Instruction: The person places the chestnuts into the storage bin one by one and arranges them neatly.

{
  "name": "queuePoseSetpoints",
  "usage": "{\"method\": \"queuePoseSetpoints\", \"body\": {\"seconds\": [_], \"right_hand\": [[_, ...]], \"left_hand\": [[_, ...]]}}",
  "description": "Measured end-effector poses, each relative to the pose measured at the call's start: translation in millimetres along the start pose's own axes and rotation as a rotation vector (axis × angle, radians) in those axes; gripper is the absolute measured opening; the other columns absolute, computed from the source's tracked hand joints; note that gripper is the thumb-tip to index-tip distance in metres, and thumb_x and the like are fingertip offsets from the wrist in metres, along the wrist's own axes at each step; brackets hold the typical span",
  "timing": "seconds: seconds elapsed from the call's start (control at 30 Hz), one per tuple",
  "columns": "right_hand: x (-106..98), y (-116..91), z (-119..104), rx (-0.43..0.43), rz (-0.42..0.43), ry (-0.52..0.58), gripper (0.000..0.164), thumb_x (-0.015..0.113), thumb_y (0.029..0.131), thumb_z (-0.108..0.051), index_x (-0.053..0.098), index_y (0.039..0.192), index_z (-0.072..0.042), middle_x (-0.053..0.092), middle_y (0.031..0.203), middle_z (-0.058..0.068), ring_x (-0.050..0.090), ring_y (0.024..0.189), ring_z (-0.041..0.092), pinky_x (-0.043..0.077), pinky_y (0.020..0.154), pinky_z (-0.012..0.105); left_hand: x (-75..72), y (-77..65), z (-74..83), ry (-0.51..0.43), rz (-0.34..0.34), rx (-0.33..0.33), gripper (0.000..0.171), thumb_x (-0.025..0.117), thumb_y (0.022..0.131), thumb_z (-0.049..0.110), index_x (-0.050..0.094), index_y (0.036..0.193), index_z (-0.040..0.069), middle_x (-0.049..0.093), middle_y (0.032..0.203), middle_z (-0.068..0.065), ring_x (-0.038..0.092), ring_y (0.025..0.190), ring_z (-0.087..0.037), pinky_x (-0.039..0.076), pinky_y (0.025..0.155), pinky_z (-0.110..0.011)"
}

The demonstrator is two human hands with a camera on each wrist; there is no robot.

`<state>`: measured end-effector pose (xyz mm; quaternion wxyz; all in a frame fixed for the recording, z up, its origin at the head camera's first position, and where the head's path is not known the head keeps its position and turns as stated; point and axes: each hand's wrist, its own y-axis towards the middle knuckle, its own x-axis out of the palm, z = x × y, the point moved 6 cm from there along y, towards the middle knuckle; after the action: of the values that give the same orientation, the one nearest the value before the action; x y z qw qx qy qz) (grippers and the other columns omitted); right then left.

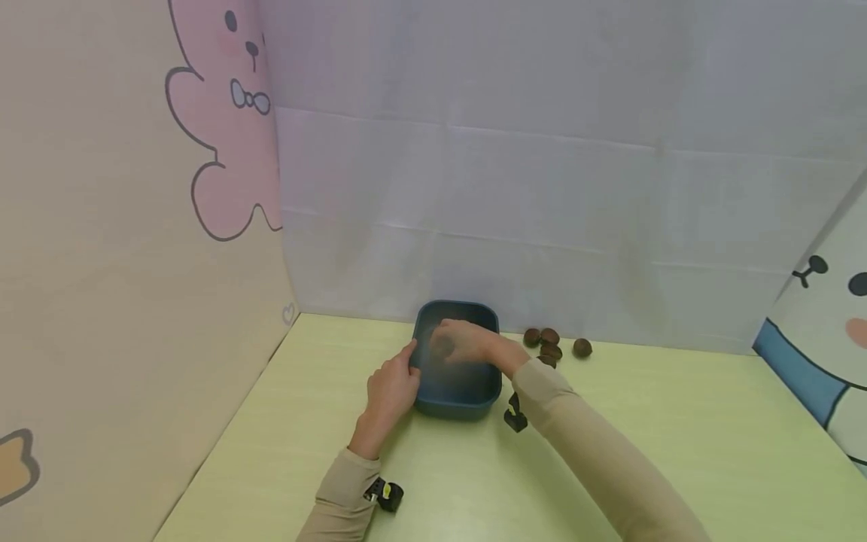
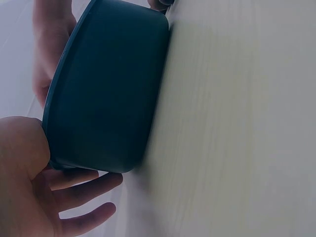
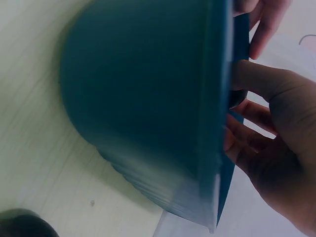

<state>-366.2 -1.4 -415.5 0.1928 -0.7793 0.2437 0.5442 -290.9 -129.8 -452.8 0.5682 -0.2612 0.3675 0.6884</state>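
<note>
Right hand (image 1: pixel 467 342) held inside blue plastic tub (image 1: pixel 455 411), wrist across its right rim; a chestnut (image 3: pixel 238 99) is pinched by thumb and fingers, mostly hidden. Tub, near worktop's (image 1: pixel 677 421) back edge, is gripped at left rim by left hand (image 1: pixel 393 385), lower fingers spread. Loose chestnuts (image 1: pixel 551 351) lie right, one part-covered by sleeve (image 1: pixel 582 433).

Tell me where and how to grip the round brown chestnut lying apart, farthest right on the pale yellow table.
Pinch the round brown chestnut across its left and right sides, probably best from above: its sides are rounded and exposed, and the gap from the other brown chestnuts leaves room for a pinch.
</note>
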Motion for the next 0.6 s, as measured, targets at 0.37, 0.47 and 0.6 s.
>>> {"method": "queuePoseSetpoints", "body": {"seconds": [0.37,0.47,0.6], "right_hand": [[17,8,1,0.033,-0.11,-0.071,0.031,0.074,0.082,-0.013,0.071,0.113,-0.011,0.065,0.112,0.006,0.061,0.106,0.023,0.05,0.092,0.038],[18,8,0,0.053,-0.117,-0.082,0.03,0.073,0.084,-0.014,0.07,0.114,-0.011,0.063,0.115,0.007,0.06,0.109,0.024,0.048,0.095,0.039],[18,9,-1,0.05,-0.113,-0.109,0.028,0.073,0.085,-0.017,0.07,0.112,-0.012,0.064,0.116,0.006,0.059,0.112,0.025,0.047,0.099,0.041]], "left_hand": [[-1.9,-0.6,-2.3,0.009,0.023,0.012,0.058,0.052,0.088,0.007,0.055,0.144,0.017,0.044,0.048,-0.003,0.022,0.048,-0.014,0.019,0.044,-0.03],[-1.7,0.0,-3.4,0.011,0.024,0.016,0.057,0.052,0.088,0.007,0.055,0.144,0.017,0.044,0.048,-0.003,0.022,0.047,-0.013,0.019,0.044,-0.03],[-1.4,0.7,-4.3,0.005,0.02,0.017,0.057,0.052,0.088,0.007,0.054,0.144,0.016,0.044,0.048,-0.003,0.021,0.047,-0.013,0.019,0.044,-0.03]]}}
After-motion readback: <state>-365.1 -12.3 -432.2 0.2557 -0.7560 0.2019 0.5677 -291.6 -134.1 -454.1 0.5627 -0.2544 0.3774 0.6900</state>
